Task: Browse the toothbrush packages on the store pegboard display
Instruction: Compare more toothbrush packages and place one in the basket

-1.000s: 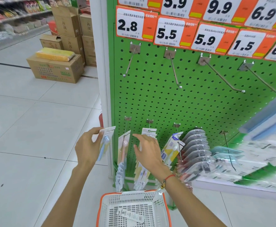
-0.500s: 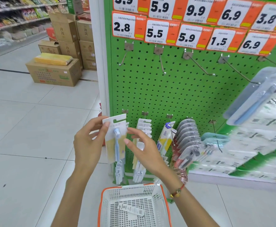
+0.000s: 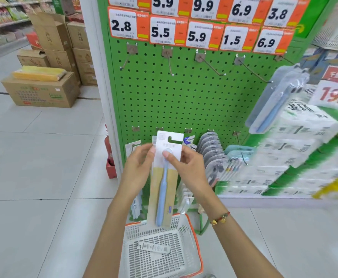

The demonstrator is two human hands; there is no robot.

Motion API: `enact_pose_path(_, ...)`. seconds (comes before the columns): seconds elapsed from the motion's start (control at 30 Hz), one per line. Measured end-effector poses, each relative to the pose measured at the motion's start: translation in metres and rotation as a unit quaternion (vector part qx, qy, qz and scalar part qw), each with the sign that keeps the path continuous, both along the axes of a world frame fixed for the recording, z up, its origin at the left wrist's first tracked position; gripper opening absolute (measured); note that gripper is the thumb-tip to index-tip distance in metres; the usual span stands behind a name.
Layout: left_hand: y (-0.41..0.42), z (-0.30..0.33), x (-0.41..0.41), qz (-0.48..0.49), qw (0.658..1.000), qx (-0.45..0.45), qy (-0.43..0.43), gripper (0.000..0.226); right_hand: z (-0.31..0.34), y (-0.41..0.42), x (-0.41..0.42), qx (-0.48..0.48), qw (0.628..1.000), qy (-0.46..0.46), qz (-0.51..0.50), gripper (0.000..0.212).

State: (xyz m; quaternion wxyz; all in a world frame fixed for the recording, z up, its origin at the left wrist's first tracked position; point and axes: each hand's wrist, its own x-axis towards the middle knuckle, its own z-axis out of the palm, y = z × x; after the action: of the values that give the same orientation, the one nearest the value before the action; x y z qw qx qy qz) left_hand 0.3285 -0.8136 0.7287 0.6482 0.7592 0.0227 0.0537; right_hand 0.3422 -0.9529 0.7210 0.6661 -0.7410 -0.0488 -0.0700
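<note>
While held upright before the green pegboard (image 3: pixel 184 101): toothbrush package (image 3: pixel 164 177), pinched by left hand (image 3: pixel 138 169) and right hand (image 3: pixel 188 169) fingers, above basket (image 3: pixel 194 237).

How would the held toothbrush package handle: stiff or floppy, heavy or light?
The toothbrush package probably stays fairly stiff: it hangs straight below the left hand and right hand, which grip only its top. Likely light, since fingertips hold it. Its plastic front may be slippery.

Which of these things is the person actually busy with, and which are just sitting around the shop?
Part of the job:
toothbrush package, held up by the left hand and right hand
green pegboard
hanging packages
price tags

Just there:
shopping basket
cardboard boxes
tissue packs
</note>
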Motion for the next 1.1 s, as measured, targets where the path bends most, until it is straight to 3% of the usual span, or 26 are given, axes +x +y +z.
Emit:
enact_pose_path(0.13,-0.001,-0.016,-0.01,-0.078,0.991,0.058,0.097,0.021,0.002,-0.011,-0.001,0.024,0.999,0.026,-0.041,0.003)
enact_pose_path(0.27,0.0,-0.019,-0.012,-0.092,0.987,0.079,0.109,0.017,0.001,-0.014,-0.002,0.042,0.996,0.048,-0.06,0.003)
enact_pose_path(0.5,0.0,-0.025,-0.024,-0.076,0.991,0.017,0.113,0.015,-0.001,-0.013,-0.001,0.032,0.996,0.08,-0.02,0.016)
enact_pose_path(0.67,0.001,-0.023,-0.03,-0.089,0.984,-0.058,0.145,0.018,0.001,-0.015,-0.001,0.011,0.997,0.081,0.001,0.004)
enact_pose_path(0.8,0.0,-0.022,-0.03,-0.068,0.984,-0.075,0.148,0.022,-0.006,-0.016,-0.001,-0.033,0.994,0.098,0.023,0.033)
enact_pose_path(0.97,-0.003,-0.03,-0.031,-0.012,0.984,-0.105,0.142,0.028,-0.014,-0.011,-0.01,-0.047,0.992,0.104,0.058,0.029)
enact_pose_path(1.1,-0.003,-0.031,-0.036,0.036,0.978,-0.166,0.12,0.021,-0.03,-0.008,-0.014,-0.101,0.989,0.1,0.051,0.05)
